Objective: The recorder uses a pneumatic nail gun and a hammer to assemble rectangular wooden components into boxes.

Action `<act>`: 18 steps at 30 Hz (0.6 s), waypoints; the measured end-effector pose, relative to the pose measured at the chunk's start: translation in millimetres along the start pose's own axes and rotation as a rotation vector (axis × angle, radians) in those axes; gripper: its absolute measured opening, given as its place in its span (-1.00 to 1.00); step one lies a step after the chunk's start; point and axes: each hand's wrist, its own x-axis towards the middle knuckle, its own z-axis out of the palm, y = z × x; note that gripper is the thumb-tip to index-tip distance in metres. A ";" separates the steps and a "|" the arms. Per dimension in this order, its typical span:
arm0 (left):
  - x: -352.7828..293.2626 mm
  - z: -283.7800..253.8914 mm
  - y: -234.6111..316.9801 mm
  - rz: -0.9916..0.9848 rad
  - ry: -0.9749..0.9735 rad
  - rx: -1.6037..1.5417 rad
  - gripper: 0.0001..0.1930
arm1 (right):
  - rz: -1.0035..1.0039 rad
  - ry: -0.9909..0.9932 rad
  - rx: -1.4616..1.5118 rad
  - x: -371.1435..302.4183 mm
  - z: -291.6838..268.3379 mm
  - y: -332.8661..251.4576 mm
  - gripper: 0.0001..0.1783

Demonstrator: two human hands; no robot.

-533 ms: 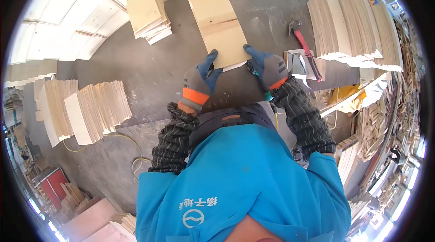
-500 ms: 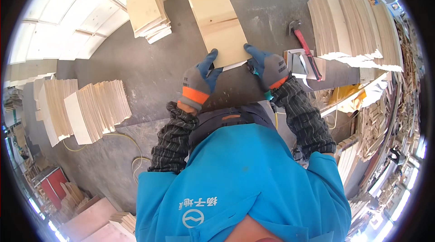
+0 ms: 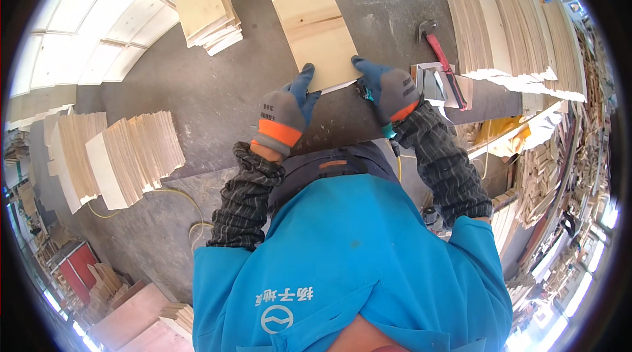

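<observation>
"So, which step are you logging?"

"Aligning, by my judgement; both hands are steadying the near end of the board (image 3: 313, 29); it is lying on the dark table (image 3: 217, 88), its long sides running away from the wearer; the stack (image 3: 204, 9) is sitting apart to its left; the hammer (image 3: 436, 50) is resting well to its right."

"And the fingers?"

"The left hand (image 3: 284, 107) is gripping the near left corner; one blue fingertip is pressing on top, the others are curling in by the edge, leaving only a narrow gap; the right hand (image 3: 388, 92) is touching the right edge with one fingertip; its other fingers are bending out of sight, so how far they are closing I cannot tell."

"Anything beneath that palm?"

"Something teal (image 3: 388, 131) is showing there, mostly hidden; whether the hand is holding it, I cannot tell."

"What would a next move be calling for?"

"Even pressure at both corners, I am judging; otherwise the board could be skewing."
</observation>
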 end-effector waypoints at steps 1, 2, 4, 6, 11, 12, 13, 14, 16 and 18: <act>0.0 -0.3 -0.2 -0.020 -0.030 0.009 -0.40 | -0.020 -0.006 -0.111 -1.4 -0.2 -1.9 -0.51; 0.1 -1.2 -0.4 -0.041 -0.061 0.018 -0.39 | -0.041 -0.012 -0.222 -2.5 -0.5 -4.3 -0.51; 0.7 -6.9 -1.6 -0.040 -0.075 -0.055 -0.38 | -0.039 -0.033 -0.280 -4.5 -2.3 -12.3 -0.50; 0.1 -9.8 -2.9 -0.039 -0.089 -0.127 -0.36 | -0.037 -0.052 -0.337 -2.1 -5.7 -19.9 -0.49; -1.5 -2.8 -14.4 -0.074 -0.099 -0.253 -0.39 | -0.025 0.093 -0.063 0.0 5.2 -1.8 -0.50; -1.6 -2.9 -13.9 -0.080 -0.101 -0.255 -0.39 | -0.023 0.087 -0.062 1.3 4.7 -2.2 -0.50; -1.4 -3.3 -12.9 -0.084 -0.098 -0.238 -0.40 | 0.052 0.045 0.027 3.2 2.3 -4.3 -0.52; -1.7 -3.8 -11.2 -0.088 -0.096 -0.220 -0.41 | 0.127 0.003 0.116 4.0 1.7 -5.0 -0.54; -2.5 -3.3 -6.1 -0.091 -0.078 -0.216 -0.43 | 0.112 0.011 0.098 3.2 4.9 0.1 -0.54; -3.6 0.5 -3.4 -0.093 -0.059 -0.211 -0.44 | 0.096 0.020 0.079 2.9 8.8 5.3 -0.54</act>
